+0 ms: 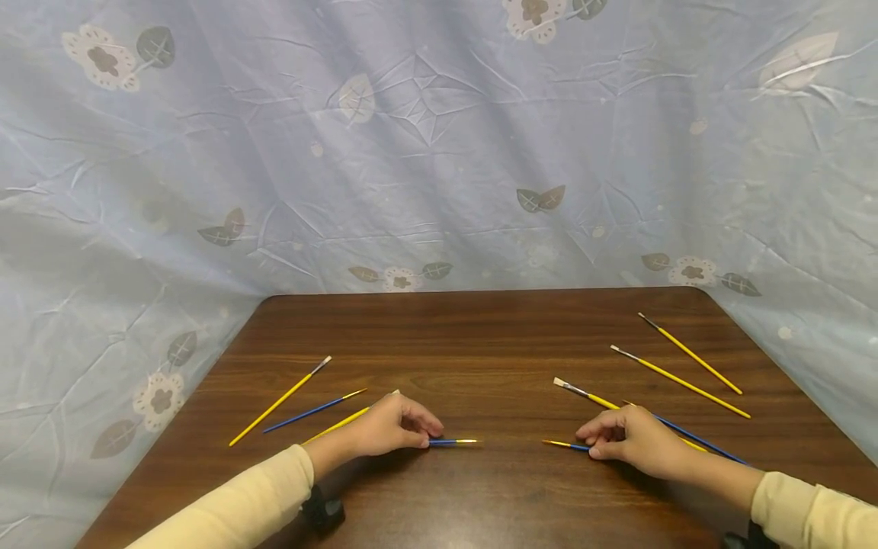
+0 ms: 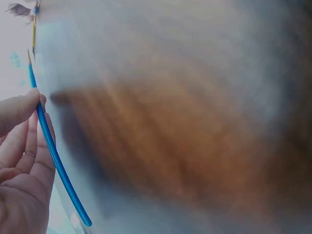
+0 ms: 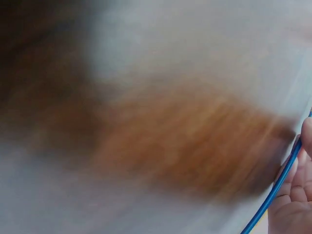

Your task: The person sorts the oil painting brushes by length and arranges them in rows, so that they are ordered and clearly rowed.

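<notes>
Between thumb and fingertips, my left hand (image 1: 387,427) pinches a blue paintbrush (image 1: 444,442), its bristles pointing right. The left wrist view shows that brush's blue handle (image 2: 61,170) running down past the palm. My right hand (image 1: 641,442) pinches another blue paintbrush (image 1: 578,446), whose tip points left. The two tips face each other across a gap in the head view. In the right wrist view the blue handle (image 3: 275,192) crosses the fingers at the right edge. A yellow paintbrush (image 1: 348,418) is partly hidden by the left hand, and a flat yellow paintbrush (image 1: 600,401) by the right.
On the brown wooden table (image 1: 439,335), a yellow paintbrush (image 1: 281,400) and a blue paintbrush (image 1: 309,414) lie at left. At right lie a blue paintbrush (image 1: 700,439) and two yellow ones. A patterned cloth (image 1: 439,191) hangs behind the table.
</notes>
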A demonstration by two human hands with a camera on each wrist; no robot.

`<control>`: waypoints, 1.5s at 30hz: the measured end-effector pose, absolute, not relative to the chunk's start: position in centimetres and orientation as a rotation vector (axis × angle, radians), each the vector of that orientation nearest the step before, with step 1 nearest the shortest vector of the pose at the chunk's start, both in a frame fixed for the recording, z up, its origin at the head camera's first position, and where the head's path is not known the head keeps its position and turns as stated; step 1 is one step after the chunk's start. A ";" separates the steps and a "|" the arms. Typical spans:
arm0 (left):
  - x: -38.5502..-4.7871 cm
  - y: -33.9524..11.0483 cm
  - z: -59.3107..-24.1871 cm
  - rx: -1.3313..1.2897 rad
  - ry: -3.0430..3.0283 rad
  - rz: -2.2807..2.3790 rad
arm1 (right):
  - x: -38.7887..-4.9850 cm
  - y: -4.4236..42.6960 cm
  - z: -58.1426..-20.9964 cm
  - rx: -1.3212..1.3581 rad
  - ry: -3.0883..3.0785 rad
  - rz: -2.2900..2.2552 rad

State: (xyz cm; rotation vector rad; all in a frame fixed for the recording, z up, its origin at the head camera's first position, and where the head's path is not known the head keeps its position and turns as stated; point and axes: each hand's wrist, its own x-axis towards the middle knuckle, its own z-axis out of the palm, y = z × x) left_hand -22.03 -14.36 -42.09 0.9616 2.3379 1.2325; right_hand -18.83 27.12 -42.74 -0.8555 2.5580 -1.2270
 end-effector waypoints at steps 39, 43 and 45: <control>-23.2 -14.1 -40.6 0.561 2.107 1.699 | -23.6 23.2 -38.4 -0.597 2.475 -1.375; -23.6 -13.8 -40.5 0.503 2.020 1.787 | -24.1 22.5 -38.1 -0.551 2.401 -1.438; -23.8 -13.7 -40.5 0.472 2.006 1.820 | -24.4 22.1 -38.0 -0.527 2.364 -1.469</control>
